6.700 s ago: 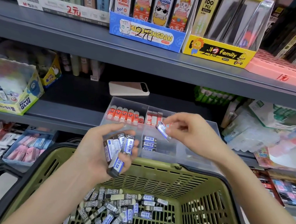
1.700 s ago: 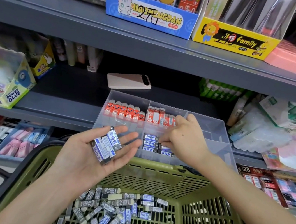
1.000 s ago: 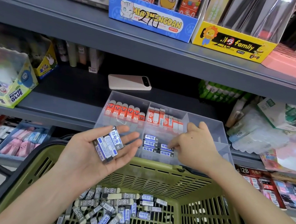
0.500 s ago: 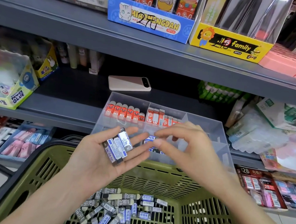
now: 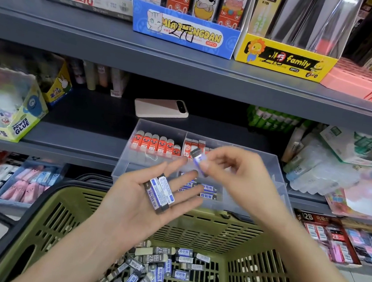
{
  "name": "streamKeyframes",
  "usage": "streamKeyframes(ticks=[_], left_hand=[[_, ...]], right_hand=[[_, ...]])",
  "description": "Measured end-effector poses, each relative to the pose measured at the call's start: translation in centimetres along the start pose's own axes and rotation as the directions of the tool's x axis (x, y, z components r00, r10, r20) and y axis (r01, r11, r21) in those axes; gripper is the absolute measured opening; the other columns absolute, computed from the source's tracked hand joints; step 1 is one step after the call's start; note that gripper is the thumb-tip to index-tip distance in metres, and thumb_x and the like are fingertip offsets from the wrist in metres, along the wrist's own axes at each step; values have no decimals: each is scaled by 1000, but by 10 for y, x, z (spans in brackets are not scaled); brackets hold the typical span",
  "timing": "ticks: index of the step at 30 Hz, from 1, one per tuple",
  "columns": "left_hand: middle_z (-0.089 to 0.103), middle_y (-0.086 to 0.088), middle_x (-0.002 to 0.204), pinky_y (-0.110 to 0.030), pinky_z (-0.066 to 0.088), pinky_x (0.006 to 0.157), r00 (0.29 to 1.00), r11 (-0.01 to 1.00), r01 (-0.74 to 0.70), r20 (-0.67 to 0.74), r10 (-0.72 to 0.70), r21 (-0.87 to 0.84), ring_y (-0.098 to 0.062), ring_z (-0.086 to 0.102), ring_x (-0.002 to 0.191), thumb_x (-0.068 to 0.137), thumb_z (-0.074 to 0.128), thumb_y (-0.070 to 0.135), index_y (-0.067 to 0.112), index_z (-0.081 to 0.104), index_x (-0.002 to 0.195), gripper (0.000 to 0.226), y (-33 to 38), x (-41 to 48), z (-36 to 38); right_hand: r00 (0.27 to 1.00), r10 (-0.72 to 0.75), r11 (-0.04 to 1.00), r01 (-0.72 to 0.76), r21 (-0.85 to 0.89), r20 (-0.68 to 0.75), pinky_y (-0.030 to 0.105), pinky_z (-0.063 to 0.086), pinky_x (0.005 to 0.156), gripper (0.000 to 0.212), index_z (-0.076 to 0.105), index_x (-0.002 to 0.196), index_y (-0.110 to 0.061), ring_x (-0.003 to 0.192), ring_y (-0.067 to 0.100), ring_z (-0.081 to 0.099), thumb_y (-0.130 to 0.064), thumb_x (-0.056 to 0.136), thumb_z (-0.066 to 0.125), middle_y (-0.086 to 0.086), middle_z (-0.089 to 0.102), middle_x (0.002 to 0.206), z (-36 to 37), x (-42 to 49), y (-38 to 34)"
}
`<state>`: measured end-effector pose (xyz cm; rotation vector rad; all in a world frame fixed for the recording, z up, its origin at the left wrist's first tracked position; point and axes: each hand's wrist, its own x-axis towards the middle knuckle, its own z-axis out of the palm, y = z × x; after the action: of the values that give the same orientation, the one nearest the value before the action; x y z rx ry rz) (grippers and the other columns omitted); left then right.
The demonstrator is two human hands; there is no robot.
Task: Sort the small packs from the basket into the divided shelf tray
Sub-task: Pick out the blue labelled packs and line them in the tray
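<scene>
My left hand [image 5: 146,202] lies palm up and flat above the far rim of the green basket [image 5: 61,198], with the fingers straight and pointing toward one o'clock. It clasps nothing, but two or three blue-and-white packs [image 5: 160,194] rest side by side across the fingers. My right hand [image 5: 234,180], at two o'clock from the left one, pinches a single pack [image 5: 198,160] between thumb and fingertips. I hold it tilted in the air, just off my left fingertips and over the clear divided tray [image 5: 278,176].

The tray sits on the grey shelf [image 5: 74,140] at twelve o'clock from the basket. In its near middle compartment the sorted packs [image 5: 208,191] lie flat in rows, partly hidden behind my left fingers. The far-left compartment, at eleven o'clock, holds a row of red packs [image 5: 156,145] standing upright. The one beside it holds red-and-white packs [image 5: 191,146].

Down at six o'clock, on the basket floor, a loose heap of packs [image 5: 153,271] lies jumbled, pointing every way. Beyond the tray at twelve o'clock, a pale flat device [image 5: 161,108] lies on the shelf.
</scene>
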<state>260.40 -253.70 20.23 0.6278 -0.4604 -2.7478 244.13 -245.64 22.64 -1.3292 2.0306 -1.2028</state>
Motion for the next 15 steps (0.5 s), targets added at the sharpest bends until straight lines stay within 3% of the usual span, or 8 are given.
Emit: streamKeyframes(ticks=[3, 6, 8, 11, 15], left_hand=[[61, -27, 122, -62, 48, 87, 1000, 1000, -7, 6, 7, -1, -49, 59, 109, 70, 63, 15, -1, 68, 112, 45, 6, -4, -10], [60, -27, 124, -61, 49, 86, 1000, 1000, -4, 8, 4, 13, -48, 58, 111, 70, 65, 15, -1, 68, 112, 46, 11, -10, -20], [58, -27, 126, -60, 50, 85, 1000, 1000, 1, 24, -2, 7, -48, 57, 113, 71, 68, 13, -1, 67, 114, 45, 14, -13, -25], [56, -28, 129, -60, 50, 86, 999, 1000, -5, 45, 6, -29, -49, 55, 115, 58, 83, 5, -2, 64, 117, 62, 17, -14, -32], [56, -28, 129, -60, 49, 87, 999, 999, -4, 51, 6, -51, -49, 55, 116, 51, 87, 4, -2, 64, 117, 70, 18, -14, -35]], right_hand=[[999, 15, 924, -27, -381, -35, 12, 38, 69, 6, 73, 78, -26, 72, -2, 54, -32, 78, 73, -17, 64, 68, -25, 20, 18], [997, -4, 651, 63, -757, 80, 23, 30, 80, 19, 71, 95, -32, 86, 6, 51, -43, 81, 66, -15, 66, 82, -20, 29, 36], [992, -29, 537, 119, -835, 123, 26, 26, 83, 20, 69, 95, -33, 95, 14, 53, -46, 82, 63, -12, 69, 90, -8, 30, 44], [993, -88, 524, 116, -844, 82, 27, 24, 78, 21, 71, 88, -30, 90, 15, 54, -48, 83, 61, -10, 70, 85, 5, 28, 49], [990, -78, 414, 139, -899, 117, 29, 27, 78, 25, 71, 93, -29, 91, 18, 52, -44, 89, 52, -4, 70, 86, 16, 27, 54]])
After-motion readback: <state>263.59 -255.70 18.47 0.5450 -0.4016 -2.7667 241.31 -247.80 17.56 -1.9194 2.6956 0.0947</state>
